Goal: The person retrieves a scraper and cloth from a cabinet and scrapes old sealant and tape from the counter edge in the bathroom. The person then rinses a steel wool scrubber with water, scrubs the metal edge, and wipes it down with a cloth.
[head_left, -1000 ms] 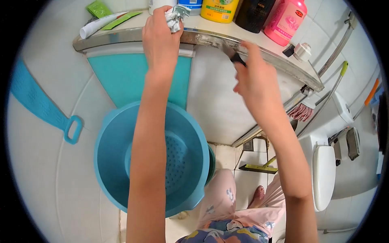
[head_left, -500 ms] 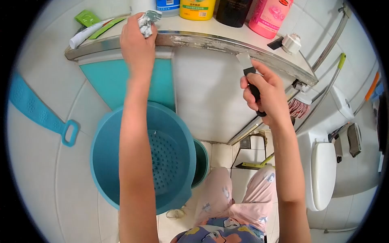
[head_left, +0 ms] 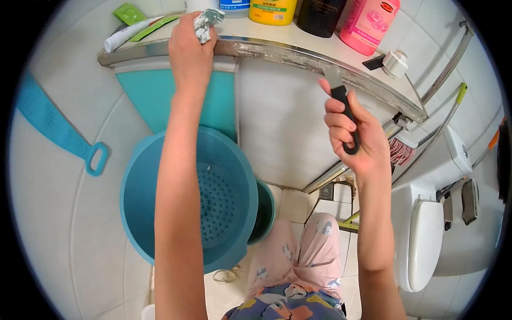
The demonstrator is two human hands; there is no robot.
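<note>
My left hand (head_left: pixel 192 50) is closed on a crumpled white and grey-green wad (head_left: pixel 207 24) at the counter's front edge. In my right hand (head_left: pixel 360 128) is the black handle of a scraper (head_left: pixel 345 106), its metal blade pointing up at the edge strip. Whether the blade touches the strip I cannot tell. The metal edge strip (head_left: pixel 266 52) looks worn, with whitish, flaky residue along its middle and right part. Above it on the counter stand a yellow bottle (head_left: pixel 272 12), a black bottle (head_left: pixel 321 16) and a pink bottle (head_left: pixel 369 26).
Below my left forearm is a large blue basin (head_left: pixel 218 200), with a green bucket (head_left: pixel 265 213) partly under it. A white tube (head_left: pixel 128 34) lies at the counter's left end. A toilet (head_left: pixel 426 245) and a mop (head_left: pixel 402 149) are at the right.
The scraper has turned from lying slantwise at the strip to more upright, and its handle shows more fully in my right hand. My left hand has moved left along the edge with the wad.
</note>
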